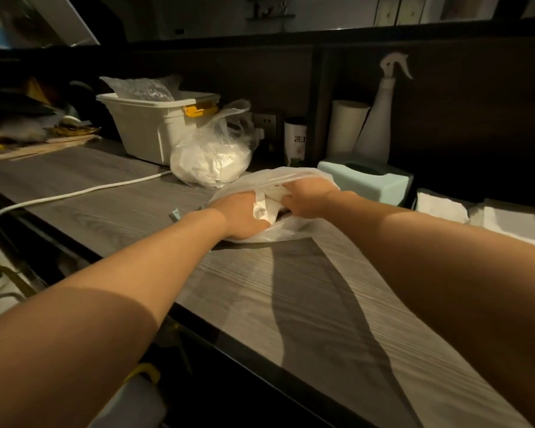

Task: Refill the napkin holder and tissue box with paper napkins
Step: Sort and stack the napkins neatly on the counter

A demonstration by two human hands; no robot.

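Gripping plastic bag of napkins: left hand; right hand

A white bin with a yellow clip sits at the back of the wood counter. A white cord runs across the counter. A spray bottle stands by a paper roll and a cup.
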